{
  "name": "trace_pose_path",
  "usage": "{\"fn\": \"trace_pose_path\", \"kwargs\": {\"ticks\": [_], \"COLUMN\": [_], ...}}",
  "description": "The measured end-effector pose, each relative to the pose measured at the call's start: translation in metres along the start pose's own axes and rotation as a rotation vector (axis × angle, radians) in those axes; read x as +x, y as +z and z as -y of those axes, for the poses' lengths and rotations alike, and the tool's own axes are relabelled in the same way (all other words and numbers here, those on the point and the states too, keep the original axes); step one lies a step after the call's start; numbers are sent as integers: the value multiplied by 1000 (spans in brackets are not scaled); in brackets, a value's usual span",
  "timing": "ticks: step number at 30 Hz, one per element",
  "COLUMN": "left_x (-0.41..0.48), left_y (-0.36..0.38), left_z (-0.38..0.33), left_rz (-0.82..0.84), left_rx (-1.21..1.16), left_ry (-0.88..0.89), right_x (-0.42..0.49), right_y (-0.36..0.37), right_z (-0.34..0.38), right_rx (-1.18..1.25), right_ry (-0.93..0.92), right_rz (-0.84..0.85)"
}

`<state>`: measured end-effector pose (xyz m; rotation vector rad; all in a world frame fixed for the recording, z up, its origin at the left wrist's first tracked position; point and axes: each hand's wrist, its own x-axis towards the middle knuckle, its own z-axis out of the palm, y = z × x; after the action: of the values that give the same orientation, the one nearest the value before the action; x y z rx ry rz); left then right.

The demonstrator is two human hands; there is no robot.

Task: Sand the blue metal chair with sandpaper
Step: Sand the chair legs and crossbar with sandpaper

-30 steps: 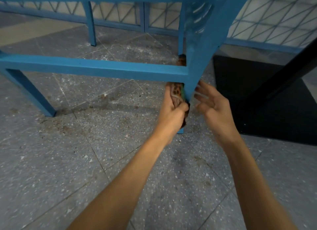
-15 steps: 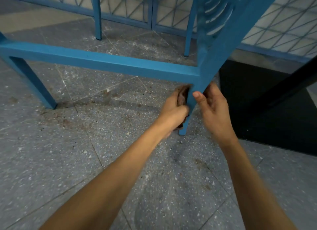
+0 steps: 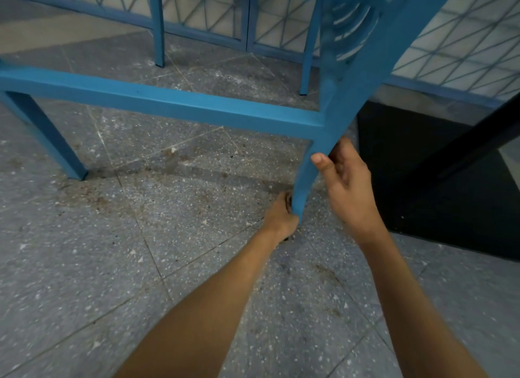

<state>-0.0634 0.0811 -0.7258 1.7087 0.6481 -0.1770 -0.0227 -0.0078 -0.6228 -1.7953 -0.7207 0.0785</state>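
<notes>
Blue metal chair (image 3: 374, 65) stood on the speckled floor (image 3: 140, 251), its near leg (image 3: 309, 177) directly ahead of me. My right hand (image 3: 347, 186) clasped that leg just below the crossbar (image 3: 168, 101) joint, thumb on the front face and fingers behind. My left hand (image 3: 281, 215) was curled tight round the leg's foot, with the sandpaper presumably inside that fist, though I could not tell. Judgement: painted steel tube, rigid, fairly heavy, smooth and somewhat slippery under a bare palm, so best steadied on the leg above the patch being rubbed, paper wrapped round its edges.
</notes>
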Motion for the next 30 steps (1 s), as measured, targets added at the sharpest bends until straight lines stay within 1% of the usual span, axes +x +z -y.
{"fn": "trace_pose_path", "kwargs": {"ticks": [2, 7, 10, 12, 14, 16, 19, 20, 22, 23, 25, 26, 28, 30], "left_x": [-6, -41, -55, -66, -80, -86, -69, -60, -50, -49, -56, -60, -62, -67], "left_y": [-10, -50, -68, -68, -61, -50, -47, -48, -51, -52, -54, -57, -64, -77], "left_z": [-18, -74, -99, -103, -98, -91, -86, -87, -86, -86, -86, -89, -100, -117], "left_rz": [-8, 66, 76, 57, 34, 0, -71, -71, -26, 8, 22, 19, 11, 86], "left_rx": [-36, -276, -433, -569, -677, -667, -445, -353, -232, -215, -230, -266, -418, -642], "left_ry": [50, 223, 222, 202, 226, 292, 350, 338, 247, 194, 122, 100, 31, -48], "right_x": [-1, -2, -3, -4, -6, -5, -5, -6, -7, -7, -7, -4, 4, 16], "right_y": [-1, -1, -1, -1, -1, -1, -1, -1, -1, -2, -6, -8, -12, -17], "right_z": [0, -3, -3, -2, -2, -1, 1, 0, 3, 8, 23, 34, 54, 83], "right_rx": [-1, -25, -49, -52, -23, 1, -25, -43, -104, -149, -258, -338, -526, -708], "right_ry": [3, 10, 13, 11, 16, 30, 30, 34, 63, 87, 154, 192, 309, 451], "right_rz": [5, -22, -15, -12, -7, 4, 1, -4, -4, 0, 32, 63, 186, 410]}}
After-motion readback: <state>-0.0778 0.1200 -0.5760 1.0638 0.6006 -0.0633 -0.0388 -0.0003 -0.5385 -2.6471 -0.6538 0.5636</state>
